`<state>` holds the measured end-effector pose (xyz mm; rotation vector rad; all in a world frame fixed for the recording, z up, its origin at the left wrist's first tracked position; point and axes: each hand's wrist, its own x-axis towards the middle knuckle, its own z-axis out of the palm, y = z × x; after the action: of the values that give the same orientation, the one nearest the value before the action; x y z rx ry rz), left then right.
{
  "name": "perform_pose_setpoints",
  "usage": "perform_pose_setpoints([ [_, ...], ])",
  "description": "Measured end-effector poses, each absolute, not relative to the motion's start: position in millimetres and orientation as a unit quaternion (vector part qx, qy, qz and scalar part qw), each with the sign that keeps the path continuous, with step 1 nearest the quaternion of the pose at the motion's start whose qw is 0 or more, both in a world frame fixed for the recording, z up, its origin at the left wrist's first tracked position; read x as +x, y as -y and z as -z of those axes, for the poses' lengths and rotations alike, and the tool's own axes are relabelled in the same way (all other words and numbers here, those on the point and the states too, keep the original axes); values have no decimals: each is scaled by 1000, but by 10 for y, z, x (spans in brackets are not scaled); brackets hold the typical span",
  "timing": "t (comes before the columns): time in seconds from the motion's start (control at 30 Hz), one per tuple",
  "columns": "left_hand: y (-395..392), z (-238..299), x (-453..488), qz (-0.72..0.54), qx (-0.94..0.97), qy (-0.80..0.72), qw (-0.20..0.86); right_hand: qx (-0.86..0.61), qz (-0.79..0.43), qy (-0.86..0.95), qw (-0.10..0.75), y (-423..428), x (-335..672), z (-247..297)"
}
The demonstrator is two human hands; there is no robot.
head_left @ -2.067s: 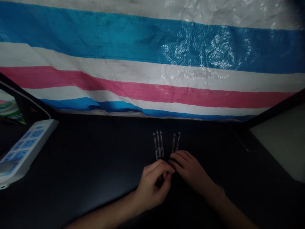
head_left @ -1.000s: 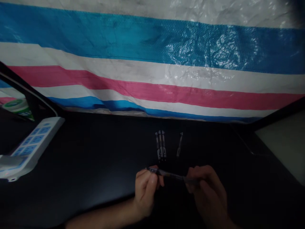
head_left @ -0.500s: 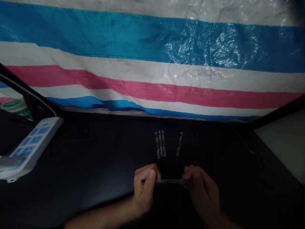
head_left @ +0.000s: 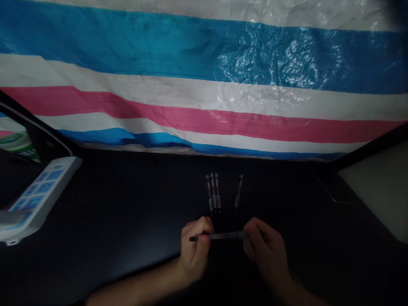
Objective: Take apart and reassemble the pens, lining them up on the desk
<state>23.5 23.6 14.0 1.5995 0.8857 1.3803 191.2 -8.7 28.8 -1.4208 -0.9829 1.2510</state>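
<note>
A slim pen (head_left: 225,235) with a clear barrel lies level between my two hands, above the dark desk. My left hand (head_left: 196,244) is closed around its left part, and the dark end pokes out past the thumb. At the other end, my right hand (head_left: 263,242) pinches the pen's grey part, whose tip the fingers hide. Beyond the hands, three similar pens (head_left: 213,193) lie side by side on the desk. A single pen (head_left: 239,191) rests slightly tilted to their right.
A white power strip (head_left: 38,197) with blue sockets sits at the left. Behind it stands a green and white container (head_left: 19,144), partly cut off. A striped plastic sheet (head_left: 204,114) hangs across the back of the black desk (head_left: 127,204). A pale surface (head_left: 376,187) borders the right.
The pen has risen slightly in view. My right hand has shifted its hold, its fingers now covering the pen's right end, and the left thumb sits lower, baring more of the dark end.
</note>
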Motion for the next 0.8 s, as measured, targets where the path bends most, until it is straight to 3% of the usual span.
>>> perform_pose_setpoints([
  [0.2, -275, -149, 210, -561, 635, -382, 369, -548, -485, 479, 485, 113, 1924, -307],
  [0.4, -272, -105, 252, -547, 496, -456, 497, -533, -363, 538, 542, 114, 1927, -291],
  [0.6, -261, -24, 254, -594, 429, -446, 514, -511, -502, 455, 529, 91, 1906, -278],
  [0.7, -254, -12, 252, -603, 406, -446, 522, -537, -521, 455, 483, 86, 1909, -300],
  [0.8, -245, -13, 259, -602, 388, -454, 530, -520, -531, 458, 488, 95, 1924, -313],
])
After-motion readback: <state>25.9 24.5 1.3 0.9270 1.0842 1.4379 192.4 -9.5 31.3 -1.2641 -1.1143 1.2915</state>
